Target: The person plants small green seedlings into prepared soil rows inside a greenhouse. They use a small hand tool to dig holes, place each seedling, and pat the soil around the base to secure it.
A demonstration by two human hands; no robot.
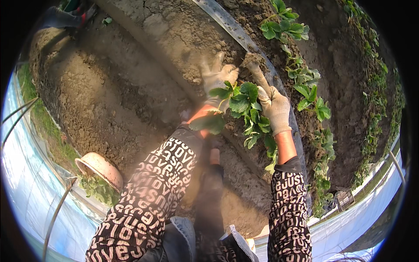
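Observation:
My left hand [218, 76], in a pale work glove, rests on loose soil with some fingers stretched out and others bent beside a leafy strawberry plant [240, 102]. Leaves cover its palm side, so whether it pinches a stem is hidden. My right hand [276, 106], gloved too, is wrapped around the wooden handle [258, 77] of a short hand tool. The tool's soil-caked head [253, 59] lies at the soil just right of my left fingertips. More strawberry leaves [252, 139] hang between my forearms.
A plastic strip [226, 20] curves along the bed to the right of the tool. Beyond it grow strawberry rows [307, 88]. A dirt-marked pink basin [101, 170] tilts at lower left, near plastic sheeting [31, 183]. Another person's arm [63, 18] shows at upper left.

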